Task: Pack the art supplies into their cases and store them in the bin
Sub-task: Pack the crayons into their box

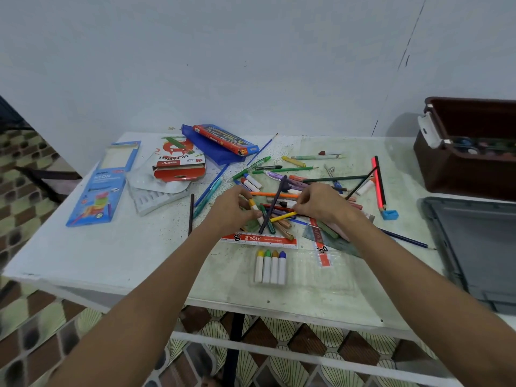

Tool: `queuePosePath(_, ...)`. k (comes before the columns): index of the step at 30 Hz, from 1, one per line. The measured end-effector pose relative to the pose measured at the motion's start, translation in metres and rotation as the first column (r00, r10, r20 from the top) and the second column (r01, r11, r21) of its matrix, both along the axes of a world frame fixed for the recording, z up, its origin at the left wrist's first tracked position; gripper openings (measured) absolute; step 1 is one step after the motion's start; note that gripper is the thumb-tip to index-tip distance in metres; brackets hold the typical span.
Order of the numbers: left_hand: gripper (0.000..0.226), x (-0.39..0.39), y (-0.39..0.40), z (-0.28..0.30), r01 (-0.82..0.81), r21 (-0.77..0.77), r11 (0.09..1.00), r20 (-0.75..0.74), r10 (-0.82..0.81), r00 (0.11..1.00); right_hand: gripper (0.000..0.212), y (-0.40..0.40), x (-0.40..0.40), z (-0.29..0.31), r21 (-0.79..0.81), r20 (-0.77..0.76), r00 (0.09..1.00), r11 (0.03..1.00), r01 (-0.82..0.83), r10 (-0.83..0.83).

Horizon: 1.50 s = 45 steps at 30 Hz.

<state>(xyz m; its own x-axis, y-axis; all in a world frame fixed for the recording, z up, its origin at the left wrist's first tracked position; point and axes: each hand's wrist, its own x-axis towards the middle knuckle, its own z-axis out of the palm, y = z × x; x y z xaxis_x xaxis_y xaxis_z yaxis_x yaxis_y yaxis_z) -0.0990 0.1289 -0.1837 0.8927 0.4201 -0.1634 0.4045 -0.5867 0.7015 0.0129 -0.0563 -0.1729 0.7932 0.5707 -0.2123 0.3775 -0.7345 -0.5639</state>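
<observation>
Spanning most of the view, a pale green speckled tabletop point(321, 286) is seen set against a white wall. At its right edge a dark brown plastic bin point(458, 169) with a white latch is stood, small items lying inside it, and a grey flat lid point(480, 255) is laid just in front of the bin. On the left side a blue neon crayon box point(96, 191) lies open, with a red-and-white oil pastels carton point(178, 166) resting on a white plastic palette tray point(156, 194) beside it, and a blue zip pouch point(215, 150) carrying a red water-colour box point(223, 138) farther back. A scattered heap of pens, pencils and crayons point(279, 188) is spread across the middle, so that crossed sticks lie over and under one another. A red-and-white ruler point(261, 240) is placed at the near edge of the heap, and four white crayons with coloured tips point(270, 265) are lined up in a clear plastic tray point(304, 272) nearer still. A blue sharpener point(390, 214) sits to the right. The left hand point(233, 209) is curled over the heap, its fingers bent on a white crayon. The right hand point(318, 203) is pinched on a stick at the heap's centre, a yellow pencil point(283, 217) lying just below its fingers.
</observation>
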Motion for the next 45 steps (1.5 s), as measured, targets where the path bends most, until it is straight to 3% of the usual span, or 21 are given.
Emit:
queuePosePath(5, 0.035, -0.002, -0.001, -0.002, -0.025, -0.039, 0.999, 0.066, 0.027, 0.997, 0.005, 0.001, 0.000, -0.002, 0.045, 0.007, 1.000, 0.998, -0.031, 0.031)
queuePosePath(9, 0.026, -0.004, -0.001, 0.004, -0.084, -0.043, 0.995, 0.192, 0.091, 0.977, 0.021, -0.002, -0.003, -0.005, 0.105, 0.082, 0.996, 0.993, -0.049, 0.040)
queuePosePath(14, 0.037, -0.015, -0.010, 0.018, -0.134, -0.145, 0.980, 0.222, 0.164, 0.961, 0.027, -0.017, -0.022, 0.005, 0.240, 0.157, 0.988, 0.970, -0.033, -0.005)
queuePosePath(17, 0.037, -0.030, -0.024, 0.027, -0.120, -0.183, 0.976, 0.229, 0.161, 0.960, 0.022, -0.032, -0.041, 0.012, 0.305, 0.110, 0.994, 0.952, -0.020, -0.014)
queuePosePath(22, 0.017, -0.061, -0.049, 0.023, -0.056, -0.160, 0.986, 0.159, 0.082, 0.984, 0.018, -0.061, -0.085, 0.008, 0.356, 0.013, 0.999, 0.934, 0.023, -0.029)
queuePosePath(27, 0.008, -0.083, -0.079, 0.008, 0.029, -0.133, 0.991, 0.112, -0.014, 0.994, 0.016, -0.079, -0.116, -0.013, 0.305, -0.056, 0.997, 0.950, 0.067, -0.053)
queuePosePath(34, 0.009, -0.087, -0.104, -0.003, 0.022, 0.009, 1.000, 0.106, -0.023, 0.994, 0.021, -0.073, -0.134, -0.025, 0.240, 0.031, 0.992, 0.965, 0.109, -0.120)
queuePosePath(40, 0.003, -0.085, -0.112, -0.004, -0.028, -0.026, 0.999, 0.095, 0.030, 0.995, 0.028, -0.067, -0.137, -0.024, 0.220, 0.012, 0.991, 0.967, 0.127, -0.133)
queuePosePath(45, 0.013, -0.084, -0.112, -0.004, 0.012, -0.014, 1.000, 0.083, -0.011, 0.996, 0.026, -0.066, -0.135, -0.023, 0.217, -0.031, 0.995, 0.971, 0.098, -0.093)
